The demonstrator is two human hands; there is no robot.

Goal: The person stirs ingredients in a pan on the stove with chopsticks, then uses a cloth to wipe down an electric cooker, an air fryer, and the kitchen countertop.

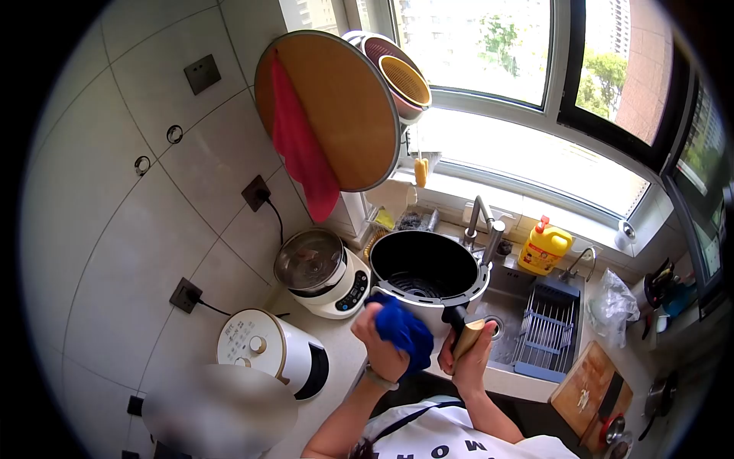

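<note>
A black-lined air fryer basket (481, 287) with a white outer wall is held up, tilted, at the near left of the sink (501, 294). My right hand (472, 366) is closed around its wood-coloured handle (468, 337). My left hand (376, 348) grips a bunched blue cloth (407, 335), which lies against the basket's outer wall. Part of the left fingers is hidden by the cloth. Inside the basket, a ridged dark bottom shows.
A grey drying rack (547, 325) sits in the sink, beside a yellow detergent bottle (544, 246) and the faucet (479, 218). On the left stand a glass-lidded electric pot (336, 294) and a white appliance (287, 352). A cutting board (577, 386) lies at right.
</note>
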